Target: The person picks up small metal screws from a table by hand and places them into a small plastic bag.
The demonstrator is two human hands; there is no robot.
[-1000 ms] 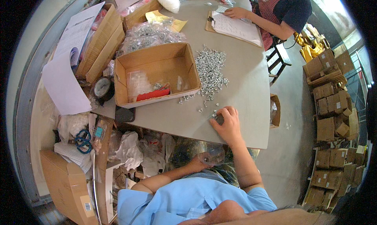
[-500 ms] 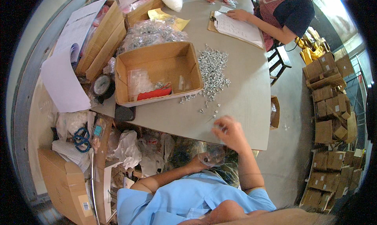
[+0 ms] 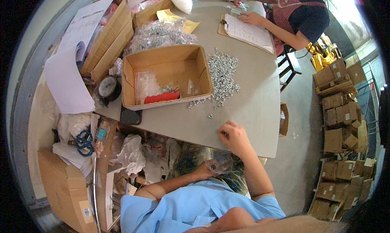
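Note:
My left hand (image 3: pixel 202 170) is low, below the front edge of the table, closed on a clear plastic bag (image 3: pixel 222 163). Over the table's front edge is my right hand (image 3: pixel 234 138), its fingers curled together; what is in them, if anything, is hidden. Beyond it lies a spread pile of small silver screws (image 3: pixel 222 74), and a lone screw (image 3: pixel 210 116) sits between pile and hand. Left of the pile stands an open cardboard box (image 3: pixel 166 57) holding small clear bags (image 3: pixel 145 82) and a red item (image 3: pixel 162 97).
Bagged screws (image 3: pixel 162 34) lie behind the box, with a tape roll (image 3: pixel 109 87) and a dark flat object (image 3: pixel 130 116) beside it. Blue-handled scissors (image 3: pixel 84 143) are at lower left. Across the table, a co-worker's hand (image 3: pixel 252 19) rests on a clipboard (image 3: pixel 248 32).
Two or three loose screws near my right hand are gone from the tabletop. That hand has drawn slightly nearer and its fingers are more curled. My left hand stays with the bag.

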